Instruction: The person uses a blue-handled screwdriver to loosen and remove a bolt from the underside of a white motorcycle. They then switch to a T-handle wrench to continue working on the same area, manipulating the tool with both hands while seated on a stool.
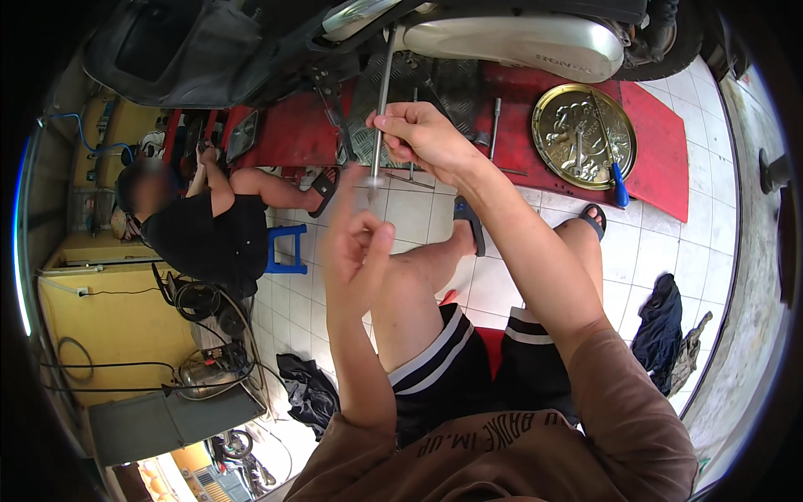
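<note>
A long, slim steel rod tool, apparently a T-handle socket wrench (pixel 384 92), runs from the underside of a silver-covered motorbike part (pixel 510 43) down toward me. My right hand (pixel 422 138) is closed round its shaft, thumb and fingers pinching it below the middle. At the tool's near end, a crosspiece is smeared by motion. My left hand (pixel 360 251) is beside that end, index finger stretched up and the other fingers loosely curled. It is blurred; nothing shows in its grasp, and whether the finger touches the tool is unclear.
A round brass-coloured tray (pixel 548 159) holds a spanner (pixel 579 151) and a blue-handled screwdriver (pixel 619 180). Another T-handle wrench (pixel 496 125) lies on the red platform (pixel 661 125). At left, a co-worker (pixel 209 213) sits by a blue stool (pixel 287 249). Dark cloth (pixel 657 330) lies right.
</note>
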The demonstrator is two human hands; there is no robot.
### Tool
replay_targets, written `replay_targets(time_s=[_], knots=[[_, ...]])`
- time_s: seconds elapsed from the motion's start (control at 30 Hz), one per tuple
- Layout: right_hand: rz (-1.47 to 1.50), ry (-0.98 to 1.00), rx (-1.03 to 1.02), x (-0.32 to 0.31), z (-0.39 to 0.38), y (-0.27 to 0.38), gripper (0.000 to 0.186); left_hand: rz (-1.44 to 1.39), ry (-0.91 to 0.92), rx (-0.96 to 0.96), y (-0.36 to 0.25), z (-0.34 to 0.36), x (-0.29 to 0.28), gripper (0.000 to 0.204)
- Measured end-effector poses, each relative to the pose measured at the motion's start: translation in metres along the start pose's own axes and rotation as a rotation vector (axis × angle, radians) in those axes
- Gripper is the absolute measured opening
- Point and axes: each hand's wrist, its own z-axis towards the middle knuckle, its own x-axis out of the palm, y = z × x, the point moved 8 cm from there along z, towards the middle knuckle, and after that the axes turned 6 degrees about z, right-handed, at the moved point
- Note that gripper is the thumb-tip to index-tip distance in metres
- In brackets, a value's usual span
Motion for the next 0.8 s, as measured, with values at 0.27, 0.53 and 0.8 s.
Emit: replay_targets(time_s=[0.27,0.53,0.8], knots=[[0.046,0.093,0.005,0.015,0.002,-0.008,0.022,-0.035,-0.039,-0.344,0.020,0.006,0.019,0.071],[0.124,0.028,-0.031,0.003,0.010,-0.005,0.025,-1.613,0.120,-0.376,0.035,0.010,0.060,0.091],[0.108,-0.148,0.047,-0.015,0.004,-0.018,0.036,-0.975,-0.140,-0.561,0.087,-0.007,0.055,0.062]])
